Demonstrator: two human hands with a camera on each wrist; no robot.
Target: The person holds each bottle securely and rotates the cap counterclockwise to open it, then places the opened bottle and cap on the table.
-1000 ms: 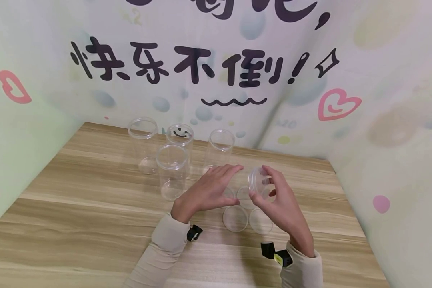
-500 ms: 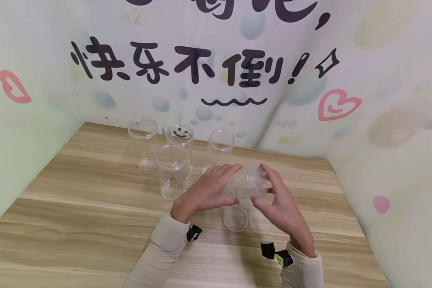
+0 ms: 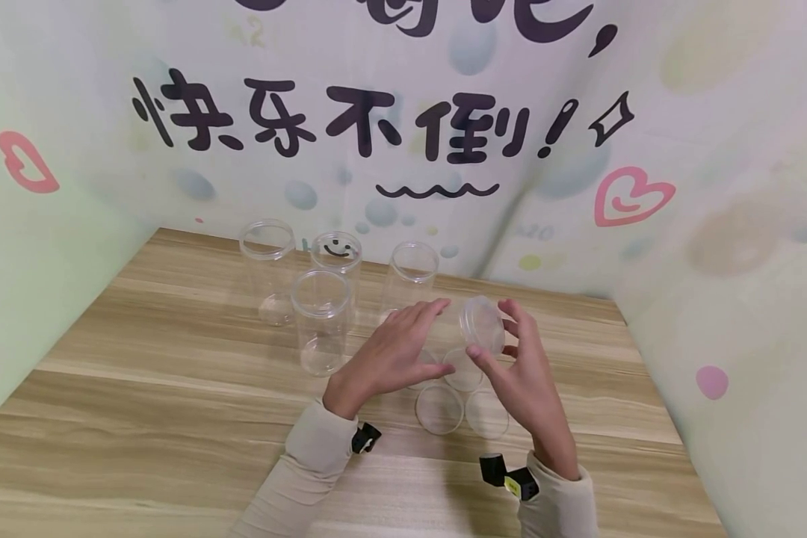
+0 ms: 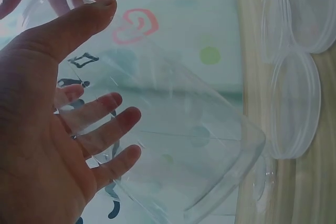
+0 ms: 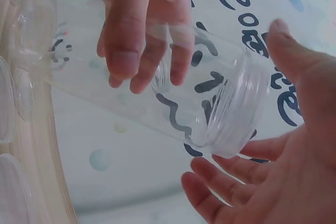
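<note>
My left hand (image 3: pixel 385 357) grips a clear plastic jar (image 4: pixel 194 124) round its body, thumb on the near side and fingers behind. The jar is tilted, its mouth end up toward the right. A clear screw lid (image 3: pixel 483 326) sits at that end, beside the ridged neck seen in the right wrist view. Around the lid, my right hand (image 3: pixel 526 377) is spread loosely. In the right wrist view its thumb stands off from the lid, and the fingertips (image 5: pixel 202 165) are right at the lower rim.
Several clear jars (image 3: pixel 320 321) stand upright without lids at the back left and middle of the wooden table (image 3: pixel 141 418). Loose clear lids (image 3: pixel 440 409) lie flat on the table below the hands. A printed cloth wall (image 3: pixel 551 254) rises behind the table.
The right hand's fingers have loosened and moved off the lid's edge. The lid end has turned slightly upward and toward the camera. The left hand has shifted a little, still gripping the jar.
</note>
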